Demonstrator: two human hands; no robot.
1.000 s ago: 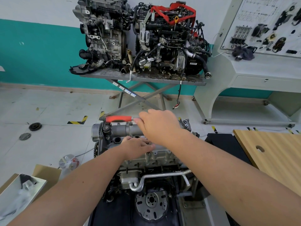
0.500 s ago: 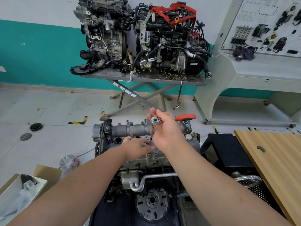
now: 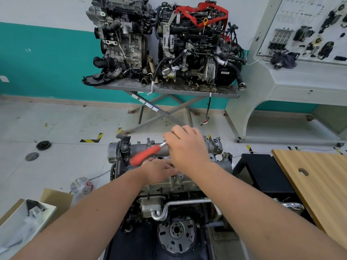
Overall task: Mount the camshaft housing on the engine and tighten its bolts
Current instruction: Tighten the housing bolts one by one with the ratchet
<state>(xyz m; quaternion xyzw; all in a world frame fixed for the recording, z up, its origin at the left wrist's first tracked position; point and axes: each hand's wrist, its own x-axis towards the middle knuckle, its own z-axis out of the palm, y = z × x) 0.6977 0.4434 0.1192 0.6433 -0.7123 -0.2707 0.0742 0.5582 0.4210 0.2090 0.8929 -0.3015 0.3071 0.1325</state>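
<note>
On the engine [image 3: 169, 186] at centre, above its round perforated flywheel [image 3: 176, 233] at 6 o'clock, the left hand [image 3: 159, 170] rests, fingers hidden, on the ribbed cast-aluminium camshaft housing [image 3: 214, 147], while the right hand [image 3: 187, 147] pinches a blurred red-handled ratchet [image 3: 144, 155] angled toward 8 o'clock.

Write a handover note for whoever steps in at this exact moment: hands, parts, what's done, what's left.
Right hand grips the head end of the red-handled ratchet, handle pointing left and blurred.
Left hand rests on the camshaft housing, fingers hidden under the right hand.
Housing already sits on top of the engine.
Left: tightening the bolts; how many are tight cannot be told from this view.
</note>
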